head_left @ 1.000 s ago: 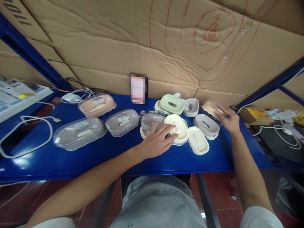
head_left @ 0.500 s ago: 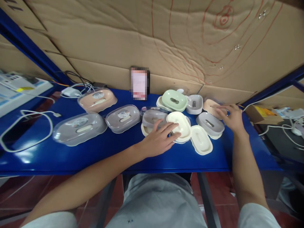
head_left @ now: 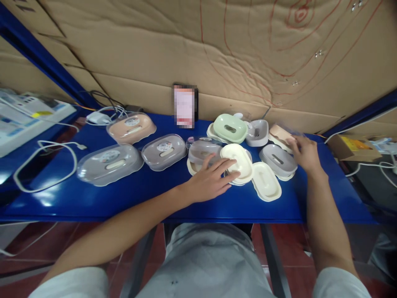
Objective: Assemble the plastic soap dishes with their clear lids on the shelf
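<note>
My left hand (head_left: 211, 179) lies with its fingers spread, fingertips on a cream oval soap-dish tray (head_left: 240, 159) that rests on other pieces. At the back right my right hand (head_left: 305, 154) pinches the near end of a peach soap dish (head_left: 280, 134), which is tilted. A grey soap dish (head_left: 277, 158) sits on a pale base just in front of it. Between my hands another cream tray (head_left: 266, 182) lies flat on the blue table. Behind are a green soap dish (head_left: 230, 128) and a small grey dish (head_left: 258, 131).
Left of my hands stand lidded soap dishes: a peach one (head_left: 132, 128), a grey one (head_left: 164, 152) and a larger grey one (head_left: 110, 165). A phone-like screen (head_left: 185, 105) leans on the cardboard wall (head_left: 139, 54). A white cable (head_left: 46, 165) curls at the left.
The peach soap dish has tipped up at its far side in my right hand's fingers. My left hand stays on the cream tray. The whole view has shifted slightly.
</note>
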### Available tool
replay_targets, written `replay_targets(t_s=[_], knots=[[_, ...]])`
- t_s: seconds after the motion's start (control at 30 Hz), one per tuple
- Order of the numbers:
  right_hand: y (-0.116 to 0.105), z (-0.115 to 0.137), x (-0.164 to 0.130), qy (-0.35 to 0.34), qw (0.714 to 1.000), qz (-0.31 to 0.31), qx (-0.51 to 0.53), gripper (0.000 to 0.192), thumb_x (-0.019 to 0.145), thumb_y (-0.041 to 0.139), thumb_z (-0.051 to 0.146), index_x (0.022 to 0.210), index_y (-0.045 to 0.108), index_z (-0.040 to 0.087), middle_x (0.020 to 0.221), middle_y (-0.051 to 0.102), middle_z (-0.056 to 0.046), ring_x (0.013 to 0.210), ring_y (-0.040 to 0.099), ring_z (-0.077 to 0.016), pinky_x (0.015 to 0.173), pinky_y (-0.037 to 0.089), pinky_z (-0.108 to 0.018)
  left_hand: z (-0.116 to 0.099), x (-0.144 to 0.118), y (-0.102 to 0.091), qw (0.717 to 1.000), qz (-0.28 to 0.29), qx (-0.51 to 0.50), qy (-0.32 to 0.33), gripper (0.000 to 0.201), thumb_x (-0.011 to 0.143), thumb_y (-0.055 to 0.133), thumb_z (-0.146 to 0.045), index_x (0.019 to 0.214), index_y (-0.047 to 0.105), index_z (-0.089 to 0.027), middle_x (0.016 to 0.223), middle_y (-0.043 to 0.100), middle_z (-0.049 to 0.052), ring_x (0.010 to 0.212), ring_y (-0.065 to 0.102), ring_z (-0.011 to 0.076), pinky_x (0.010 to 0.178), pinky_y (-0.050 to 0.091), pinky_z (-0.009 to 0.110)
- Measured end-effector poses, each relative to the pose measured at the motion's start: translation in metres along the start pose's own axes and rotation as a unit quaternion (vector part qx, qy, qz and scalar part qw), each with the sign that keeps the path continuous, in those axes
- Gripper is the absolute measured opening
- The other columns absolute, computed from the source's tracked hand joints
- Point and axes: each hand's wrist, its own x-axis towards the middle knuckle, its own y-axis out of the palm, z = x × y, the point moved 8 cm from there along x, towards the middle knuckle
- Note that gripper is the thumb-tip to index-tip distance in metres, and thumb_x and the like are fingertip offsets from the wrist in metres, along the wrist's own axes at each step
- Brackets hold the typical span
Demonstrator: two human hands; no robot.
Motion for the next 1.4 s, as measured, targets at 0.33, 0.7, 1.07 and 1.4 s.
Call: replay_targets(t_s=[0.33, 0.7, 1.07, 1.4], knots=[[-0.005, 0.073, -0.001, -0.118, 0.989, -0.055, 0.074, 0.036, 0.110, 0.049, 0.040, 0.137, 0.071, 0.028, 0.151, 0.066, -0.011, 0.145, 0.056, -0.0312, 0.122, 0.039, -0.055, 0.145, -0.051, -0.063, 0.949, 0.077, 0.014, -0.304, 0.077, 0.089, 0.076, -0.056, 0.155, 0.049, -0.026, 0.161, 0.048, 0.017, 0.149, 0.046, 0.0432, 0.122, 0.038, 0.062], [-0.014, 0.114, -0.010, -0.163, 0.980, -0.084, 0.073, 0.041, 0.108, 0.053, 0.040, 0.146, 0.064, 0.028, 0.161, 0.055, -0.013, 0.146, 0.054, -0.0357, 0.121, 0.041, -0.059, 0.200, -0.092, -0.054, 0.882, 0.172, -0.087, -0.430, 0.069, 0.103, 0.050, -0.062, 0.156, 0.053, -0.018, 0.147, 0.066, 0.014, 0.136, 0.062, 0.0351, 0.116, 0.045, 0.046], [-0.002, 0.092, -0.008, -0.114, 0.990, -0.043, 0.069, 0.040, 0.109, 0.052, 0.048, 0.134, 0.074, 0.026, 0.159, 0.057, -0.015, 0.147, 0.053, -0.0350, 0.122, 0.037, -0.056, 0.125, -0.061, -0.044, 0.891, 0.252, 0.094, -0.366, 0.040, 0.096, 0.073, -0.035, 0.132, 0.067, -0.019, 0.131, 0.069, 0.017, 0.120, 0.070, 0.0399, 0.090, 0.060, 0.045], [0.004, 0.086, -0.008, -0.121, 0.990, -0.031, 0.071, 0.038, 0.108, 0.053, 0.050, 0.133, 0.074, 0.032, 0.159, 0.058, -0.010, 0.147, 0.054, -0.0340, 0.122, 0.037, -0.057, 0.150, -0.075, -0.056, 0.879, 0.254, 0.071, -0.398, 0.041, 0.106, 0.054, -0.031, 0.146, 0.059, -0.025, 0.125, 0.077, 0.011, 0.115, 0.075, 0.0337, 0.097, 0.058, 0.044]])
